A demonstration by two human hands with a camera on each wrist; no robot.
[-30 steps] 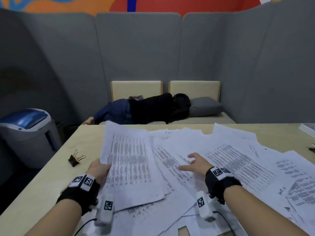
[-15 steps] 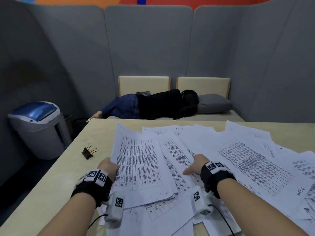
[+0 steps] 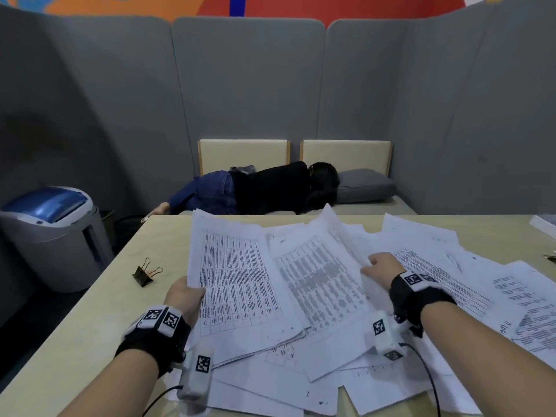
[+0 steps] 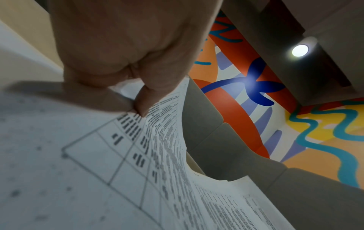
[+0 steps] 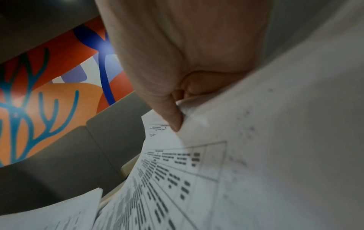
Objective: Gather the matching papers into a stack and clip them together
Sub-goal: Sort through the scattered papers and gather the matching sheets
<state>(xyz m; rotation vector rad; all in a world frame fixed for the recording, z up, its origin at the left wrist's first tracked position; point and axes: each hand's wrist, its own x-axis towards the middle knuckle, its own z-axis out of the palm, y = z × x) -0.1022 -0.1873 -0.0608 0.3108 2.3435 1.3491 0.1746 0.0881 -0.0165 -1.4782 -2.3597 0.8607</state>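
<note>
Several printed sheets with tables lie fanned over the table. My left hand [image 3: 186,297] pinches the left edge of a thin stack of table sheets [image 3: 237,284], thumb on top; in the left wrist view the thumb [image 4: 143,107] presses on that stack [image 4: 98,179]. My right hand [image 3: 379,267] grips the right edge of another table sheet [image 3: 319,275] and holds it lifted and tilted beside the stack; in the right wrist view its thumb [image 5: 173,118] pinches the sheet [image 5: 256,155]. A black binder clip [image 3: 146,276] lies on the table left of the papers, apart from both hands.
More loose papers [image 3: 469,284] cover the right half of the wooden table [image 3: 99,350]. Something small lies at the right table edge [image 3: 550,257]. A white and blue bin [image 3: 57,236] stands left of the table. A person lies on the bench [image 3: 267,188] behind, before grey partitions.
My right hand has gone from resting flat on the papers to gripping one sheet, and has raised it next to the stack. My left hand keeps its hold on the stack.
</note>
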